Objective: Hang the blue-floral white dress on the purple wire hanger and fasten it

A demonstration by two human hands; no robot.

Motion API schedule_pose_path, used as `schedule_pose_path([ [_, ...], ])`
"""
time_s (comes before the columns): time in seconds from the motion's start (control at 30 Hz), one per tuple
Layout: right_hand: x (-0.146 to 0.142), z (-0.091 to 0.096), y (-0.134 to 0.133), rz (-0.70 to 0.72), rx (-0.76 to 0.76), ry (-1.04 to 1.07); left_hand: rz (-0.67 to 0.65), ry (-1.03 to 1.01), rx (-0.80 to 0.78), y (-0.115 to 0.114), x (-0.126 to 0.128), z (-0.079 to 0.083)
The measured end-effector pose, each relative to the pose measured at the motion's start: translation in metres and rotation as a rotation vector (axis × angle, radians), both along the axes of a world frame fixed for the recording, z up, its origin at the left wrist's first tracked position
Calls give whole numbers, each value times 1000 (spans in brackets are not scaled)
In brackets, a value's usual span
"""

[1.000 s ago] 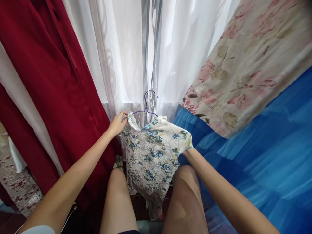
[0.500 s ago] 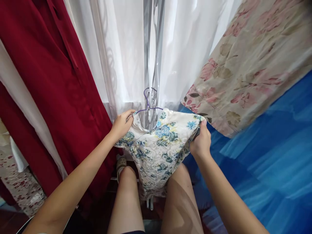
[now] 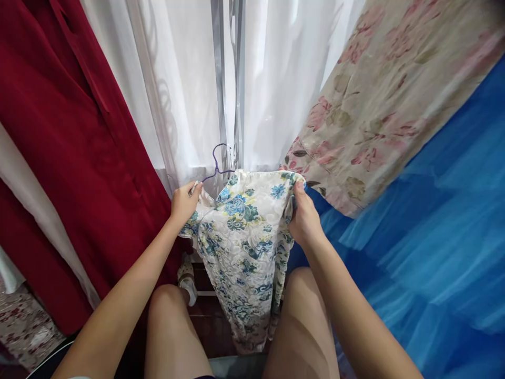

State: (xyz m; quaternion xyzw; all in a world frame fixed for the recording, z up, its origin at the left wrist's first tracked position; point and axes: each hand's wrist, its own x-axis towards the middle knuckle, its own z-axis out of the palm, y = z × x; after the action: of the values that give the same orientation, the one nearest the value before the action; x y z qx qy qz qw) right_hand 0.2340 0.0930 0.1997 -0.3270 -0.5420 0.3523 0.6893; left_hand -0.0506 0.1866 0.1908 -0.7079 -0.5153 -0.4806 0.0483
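Note:
A white dress (image 3: 240, 247) with blue and green flowers hangs on a thin purple hanger (image 3: 216, 160) in front of me, between my knees. My left hand (image 3: 185, 202) is closed on its left shoulder, close to the hanger's arm. At the other shoulder my right hand (image 3: 303, 213) grips the fabric, thumb on top and fingers hidden behind the cloth. The hanger's hook points up and is held by neither hand. Part of the neckline shows beside my left hand.
Dark red cloth (image 3: 87, 158) hangs at the left. White curtains (image 3: 177, 79) and grey ribbons (image 3: 239, 79) hang behind. To the right are a pink-flowered cloth (image 3: 355, 126) and blue tulle (image 3: 426, 252). My shod foot (image 3: 187, 279) is below left.
The dress, hanger and both hands have shifted left in view. My right hand has come closer to my left, and the dress now hangs longer and straighter.

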Motion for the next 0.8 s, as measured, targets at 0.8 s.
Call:
schedule_pose_path([
  [0.8,32,19,52,165,-54,237,294,233,38,-39,13,5],
])
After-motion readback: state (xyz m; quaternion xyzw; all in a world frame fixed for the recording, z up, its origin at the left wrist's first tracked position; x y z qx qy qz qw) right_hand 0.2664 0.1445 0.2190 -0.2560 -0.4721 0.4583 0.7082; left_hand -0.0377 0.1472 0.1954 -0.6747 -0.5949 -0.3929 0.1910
